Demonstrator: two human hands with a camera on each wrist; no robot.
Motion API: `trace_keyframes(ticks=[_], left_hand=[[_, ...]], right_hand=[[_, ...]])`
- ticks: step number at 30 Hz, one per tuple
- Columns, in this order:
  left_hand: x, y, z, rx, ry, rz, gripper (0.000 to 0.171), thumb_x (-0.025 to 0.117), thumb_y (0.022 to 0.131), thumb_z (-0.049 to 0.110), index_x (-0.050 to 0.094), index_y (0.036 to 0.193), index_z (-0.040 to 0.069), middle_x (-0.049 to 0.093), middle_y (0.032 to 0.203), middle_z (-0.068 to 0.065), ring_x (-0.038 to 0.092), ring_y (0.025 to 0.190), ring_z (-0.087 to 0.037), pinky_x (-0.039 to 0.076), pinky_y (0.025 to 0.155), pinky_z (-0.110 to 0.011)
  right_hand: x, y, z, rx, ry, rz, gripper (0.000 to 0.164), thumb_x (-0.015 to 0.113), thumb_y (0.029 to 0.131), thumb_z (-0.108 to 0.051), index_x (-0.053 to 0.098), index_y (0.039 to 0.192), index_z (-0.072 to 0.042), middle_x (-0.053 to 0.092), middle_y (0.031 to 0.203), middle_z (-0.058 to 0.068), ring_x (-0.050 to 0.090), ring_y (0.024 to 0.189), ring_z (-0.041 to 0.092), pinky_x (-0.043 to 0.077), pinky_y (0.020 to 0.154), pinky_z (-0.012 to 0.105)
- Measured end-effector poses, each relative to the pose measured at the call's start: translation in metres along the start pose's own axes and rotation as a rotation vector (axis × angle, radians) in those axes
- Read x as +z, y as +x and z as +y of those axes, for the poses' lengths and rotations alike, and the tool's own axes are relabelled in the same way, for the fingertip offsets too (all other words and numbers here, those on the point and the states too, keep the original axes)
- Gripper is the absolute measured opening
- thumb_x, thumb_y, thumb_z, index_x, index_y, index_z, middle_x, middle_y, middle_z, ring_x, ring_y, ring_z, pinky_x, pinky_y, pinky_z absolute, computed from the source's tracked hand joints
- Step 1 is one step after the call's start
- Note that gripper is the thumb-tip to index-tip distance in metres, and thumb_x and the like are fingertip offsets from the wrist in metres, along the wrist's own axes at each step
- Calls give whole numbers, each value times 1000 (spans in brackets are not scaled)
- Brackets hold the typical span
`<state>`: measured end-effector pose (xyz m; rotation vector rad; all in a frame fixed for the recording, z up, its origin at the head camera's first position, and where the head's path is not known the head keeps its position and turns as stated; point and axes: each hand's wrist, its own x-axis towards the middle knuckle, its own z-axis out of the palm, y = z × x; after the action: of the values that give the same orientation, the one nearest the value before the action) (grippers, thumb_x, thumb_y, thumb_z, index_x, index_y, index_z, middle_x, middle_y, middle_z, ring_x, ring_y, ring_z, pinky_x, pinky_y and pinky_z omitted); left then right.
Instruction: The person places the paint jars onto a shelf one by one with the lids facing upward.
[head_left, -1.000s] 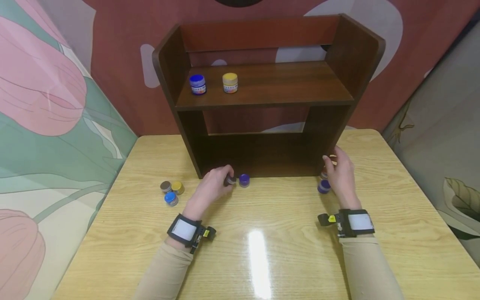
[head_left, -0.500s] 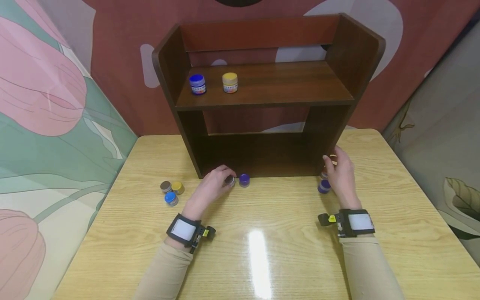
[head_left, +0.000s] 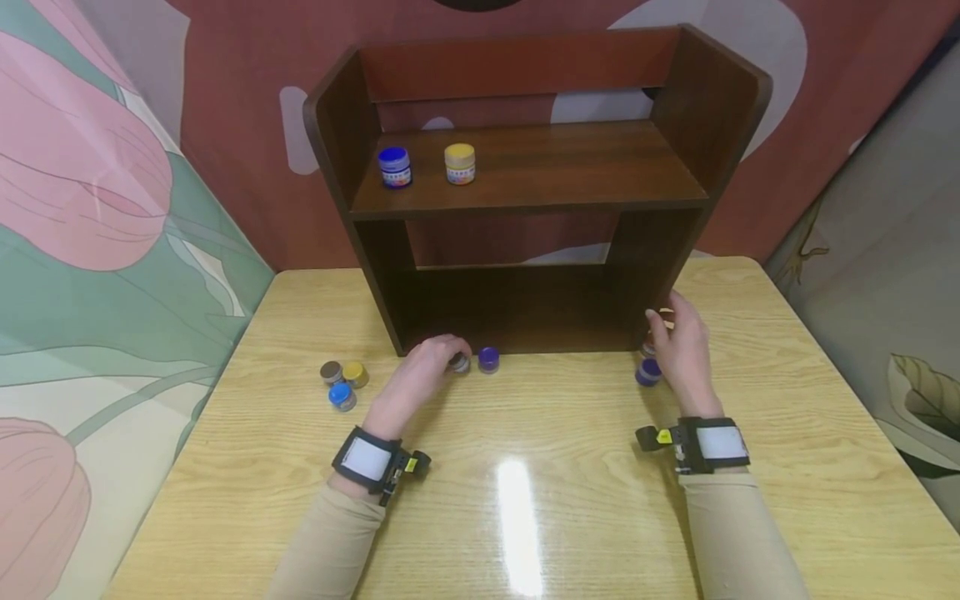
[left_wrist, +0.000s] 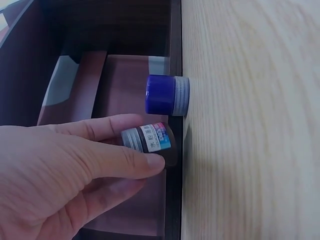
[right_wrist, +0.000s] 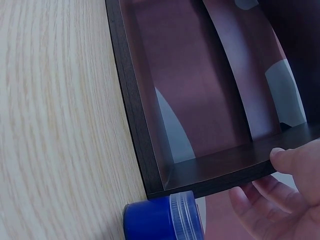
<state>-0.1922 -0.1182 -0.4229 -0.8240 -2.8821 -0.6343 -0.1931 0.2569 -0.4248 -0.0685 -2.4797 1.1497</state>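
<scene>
My left hand point(head_left: 429, 367) is at the front edge of the lower shelf. In the left wrist view its thumb and fingers pinch a small paint jar point(left_wrist: 156, 137) with a dark body, a printed label and a clear ridged end. A purple paint jar point(left_wrist: 161, 95) stands just beside it on the table. My right hand point(head_left: 684, 354) grips the right side panel point(right_wrist: 225, 181) of the dark brown shelf unit, thumb by the front edge and fingers round the outside. Close to that panel's foot stands a blue-purple jar point(right_wrist: 152, 220), with a reddish jar point(head_left: 648, 347) partly hidden behind it.
To the left on the wooden table point(head_left: 585, 467) are a brown-topped jar point(head_left: 331, 372), a yellow jar point(head_left: 356, 375) and a blue jar point(head_left: 342, 397). On the upper shelf point(head_left: 570, 162) stand a blue jar point(head_left: 395, 168) and a yellow jar point(head_left: 460, 164).
The dark jar has turned slightly in my left fingers and now sits a little more upright, while the fingers shift over it. My right hand stays at the panel.
</scene>
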Motion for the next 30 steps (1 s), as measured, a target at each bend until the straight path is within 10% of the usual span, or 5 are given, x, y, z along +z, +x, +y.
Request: trace_keyframes(ticks=[30], left_hand=[[7,1,1,79,49,-67,30,62,84,-17,73,96,8,75,103,-5,70,98,-19,59,87,-30]], right_hand=[[2,1,2,-6,-16,15,36,50,103,-13,51,139,-4,58,131,23,62,116,42,59,82,54]])
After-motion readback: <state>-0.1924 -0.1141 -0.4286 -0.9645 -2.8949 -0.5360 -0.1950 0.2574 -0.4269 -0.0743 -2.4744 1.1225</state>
